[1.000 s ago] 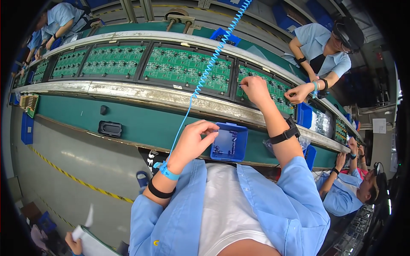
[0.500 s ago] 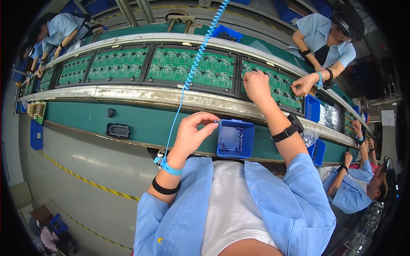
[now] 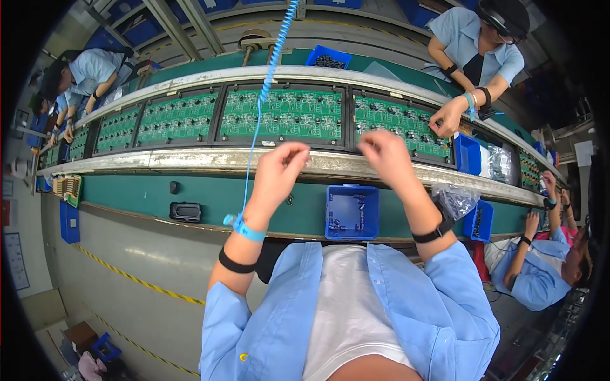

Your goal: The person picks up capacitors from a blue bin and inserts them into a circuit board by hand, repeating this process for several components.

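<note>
My left hand (image 3: 277,174) is raised over the near metal rail, thumb and forefinger pinched together; what lies between the tips is too small to make out. Opposite it, my right hand (image 3: 389,162) hovers by the rail, its fingers bent and smeared by motion. Beyond both hands lie green circuit boards (image 3: 279,114) in black frames, dotted with small dark parts. Just below and between my hands stands a blue bin (image 3: 352,236), with several small dark cylindrical components (image 3: 340,225) scattered inside.
A light-blue coiled cord (image 3: 270,70) hangs down toward my left wrist. On the green bench sits a black tray (image 3: 185,211). Across the line, a co-worker's hand (image 3: 448,117) touches the right-hand board. More blue bins (image 3: 467,155) and a clear plastic bag (image 3: 456,200) are at right.
My right hand has come back from the board toward me. My left hand has moved up and away from the blue bin to the rail. The view has shifted slightly.
</note>
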Demonstrator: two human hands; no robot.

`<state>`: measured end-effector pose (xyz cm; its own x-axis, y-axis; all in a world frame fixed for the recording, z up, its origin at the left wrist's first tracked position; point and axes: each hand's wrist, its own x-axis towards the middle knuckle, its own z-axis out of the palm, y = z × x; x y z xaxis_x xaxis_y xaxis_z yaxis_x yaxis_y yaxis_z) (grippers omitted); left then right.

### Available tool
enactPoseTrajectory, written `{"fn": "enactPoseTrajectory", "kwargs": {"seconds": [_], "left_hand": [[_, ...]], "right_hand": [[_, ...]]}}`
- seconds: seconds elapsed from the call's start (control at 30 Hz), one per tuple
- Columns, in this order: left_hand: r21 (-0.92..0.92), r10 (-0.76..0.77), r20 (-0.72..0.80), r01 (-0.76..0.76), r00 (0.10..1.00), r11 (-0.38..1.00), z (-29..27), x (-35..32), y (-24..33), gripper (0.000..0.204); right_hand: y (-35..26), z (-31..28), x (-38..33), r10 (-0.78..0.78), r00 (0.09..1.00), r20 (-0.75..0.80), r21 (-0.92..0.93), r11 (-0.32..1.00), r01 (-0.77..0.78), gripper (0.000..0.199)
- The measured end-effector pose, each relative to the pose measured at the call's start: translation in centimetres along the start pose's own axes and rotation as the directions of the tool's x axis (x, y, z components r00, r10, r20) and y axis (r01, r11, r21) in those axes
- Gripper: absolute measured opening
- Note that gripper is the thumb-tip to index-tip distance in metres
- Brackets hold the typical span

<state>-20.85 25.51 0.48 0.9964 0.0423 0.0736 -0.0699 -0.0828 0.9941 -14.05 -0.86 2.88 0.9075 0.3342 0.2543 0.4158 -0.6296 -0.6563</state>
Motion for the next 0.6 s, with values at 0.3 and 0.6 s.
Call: {"fn": "enactPoseTrajectory", "kwargs": {"seconds": [0.3,0.6], "left_hand": [[0.519,0.2,0.175,-0.263,0.964,0.813,-0.1,13.2,-0.7,0.019],[0.784,0.38,0.24,-0.409,0.893,0.467,0.4,19.0,-5.1,0.018]], "right_hand": [[-2.6,5.5,-11.7,-0.116,0.921,0.371,-0.4,0.876,0.271,0.012],[-3.7,6.4,-12.0,0.023,0.853,0.522,-0.602,0.718,0.35,0.022]]}}
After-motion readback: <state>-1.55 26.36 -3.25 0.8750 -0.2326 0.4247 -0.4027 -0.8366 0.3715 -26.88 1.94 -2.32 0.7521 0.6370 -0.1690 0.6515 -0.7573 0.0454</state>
